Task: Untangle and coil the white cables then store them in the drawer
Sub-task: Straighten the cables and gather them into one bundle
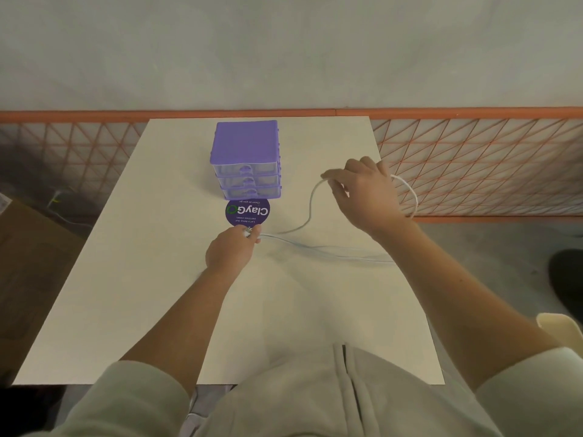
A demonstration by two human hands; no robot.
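— Grey sleeves nearest, at the counter's (132, 279) near edge, and both bare forearms reach out over it. How are the hands set?

— Left hand (232, 250) is near the middle of the counter, fingers curled round one end of the white cables (310, 212); a plug tip shows just at the fingers (256, 231). Right hand (367, 197) is further out, close to the right edge, raised, its fingers pinching a cable strand where it arches up.

— And the cables themselves?

— From the left hand, strands run low across the counter toward the right edge and pass under the right forearm. One strand climbs to the right hand, and a loop hangs out past the right edge behind that hand.

— So how far along, would you say?

— Early, I judge. The strands look drawn out rather than knotted, but nothing is coiled and nothing is stored. The purple drawer unit (246, 162) stands toward the far edge with all three drawers closed, a round purple sticker (247, 211) on the counter just in front of it.

— Anything you can't make out?

— How many cables there are; the low strands blur together. The right forearm hides where they go, and the left palm covers the end it holds.
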